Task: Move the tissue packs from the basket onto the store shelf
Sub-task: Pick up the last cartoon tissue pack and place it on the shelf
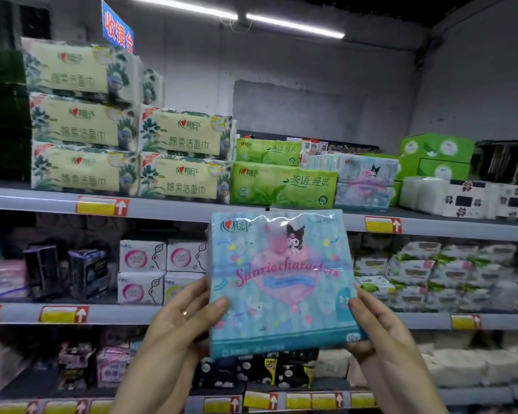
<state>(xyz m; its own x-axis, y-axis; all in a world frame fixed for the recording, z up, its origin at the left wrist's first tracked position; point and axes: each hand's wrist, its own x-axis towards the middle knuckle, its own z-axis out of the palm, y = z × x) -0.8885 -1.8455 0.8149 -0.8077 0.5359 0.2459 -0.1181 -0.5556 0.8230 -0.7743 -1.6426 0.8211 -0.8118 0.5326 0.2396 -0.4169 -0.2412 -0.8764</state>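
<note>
We hold one pack [281,279] up in front of the shelves, at the middle of the view, with its top edge overlapping the front lip of the top shelf [192,209]. It is a flat, glossy, plastic-wrapped pack, pale blue, printed with a big pink heart, a black-hooded cartoon figure above it and small cartoon creatures lower down.

Its face is turned to us and its print reads upright, top toward 12 o'clock. The outline is close to square, so we cannot name a clear long axis.

Our left hand [180,321] grips the corner at 7 o'clock, thumb on the front and fingers behind. Our right hand [380,330] grips the corner at 5 o'clock in the same way.

Pink script across the heart reads "Sanriocharacters". At the pack's 11 o'clock corner sits a red-heart logo with "心相印".

Matching packs [365,180] lie on the top shelf at 1 o'clock from ours. Beside them, at 12 o'clock, green packs [281,182] read "茶语 经典". Cream packs [84,168] at 10 o'clock read "棉柔洁面巾". A blue sign [117,26] above them reads "收银台".
</note>
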